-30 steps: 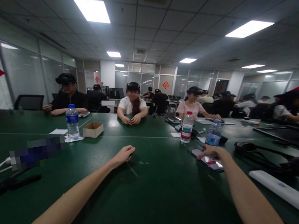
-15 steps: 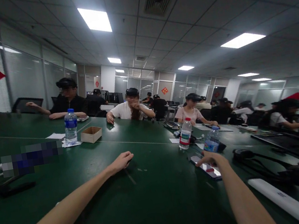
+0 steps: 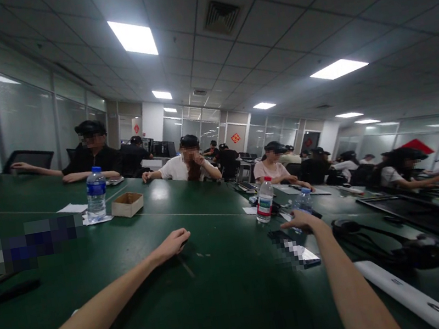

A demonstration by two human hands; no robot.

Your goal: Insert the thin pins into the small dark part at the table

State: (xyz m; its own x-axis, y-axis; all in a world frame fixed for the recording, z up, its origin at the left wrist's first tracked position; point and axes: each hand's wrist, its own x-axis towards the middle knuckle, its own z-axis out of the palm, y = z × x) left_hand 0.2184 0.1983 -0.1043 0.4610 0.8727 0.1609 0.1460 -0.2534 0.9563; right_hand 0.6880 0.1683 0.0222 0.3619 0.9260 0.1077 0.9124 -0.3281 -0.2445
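Observation:
My left hand (image 3: pixel 172 244) rests on the green table (image 3: pixel 233 301) with its fingers curled in; whatever may be inside them is hidden. On the right, my right hand (image 3: pixel 304 219) is held over the table with its fingers stretched out to the left, nothing in its grasp. Just below it lies a smartphone (image 3: pixel 309 256), partly blurred. A clear water bottle with a blue cap (image 3: pixel 304 199) stands right behind the hand, which partly covers it. Beside that is a bottle with a red cap and a red-and-white label (image 3: pixel 265 202).
A white elongated device (image 3: pixel 408 290) and a black head-strap device (image 3: pixel 423 252) lie at the right. A blue-labelled bottle (image 3: pixel 96 195) and an open cardboard box (image 3: pixel 127 204) stand at the left. Several people sit around, one across the table (image 3: pixel 178 165).
My right hand has moved off the phone, back toward the blue-capped bottle. The whole view has shifted slightly. My left hand stays curled on the table.

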